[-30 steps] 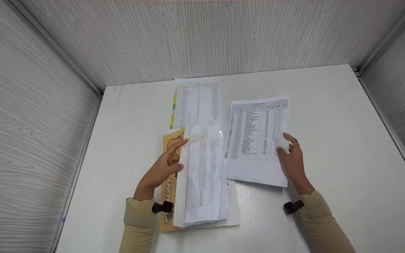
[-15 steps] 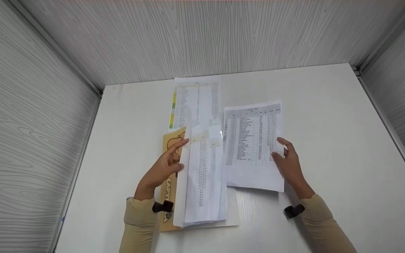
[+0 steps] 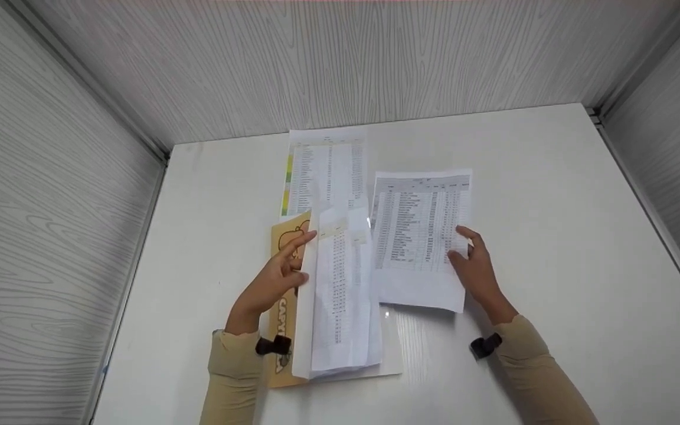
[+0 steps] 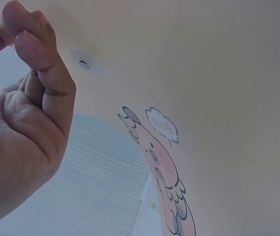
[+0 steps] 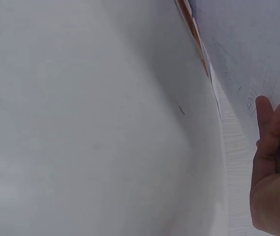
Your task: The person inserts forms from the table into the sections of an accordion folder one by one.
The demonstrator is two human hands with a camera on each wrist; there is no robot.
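Currently pinching loose sheet (image 3: 417, 242) by its 3 o'clock edge with right hand (image 3: 479, 271); gripping cartoon folder (image 3: 287, 319) by its raised 9 o'clock side with left hand (image 3: 266, 289). To find loose sheet: look at 2 o'clock from folder, just beside its pages (image 3: 346, 307); can't tell if touching bench (image 3: 552, 236). Should handle light, floppy, easily creased; likely to buckle if pushed from one edge. Best held lightly at both long edges, mid-height. Probably stiffer: folder.
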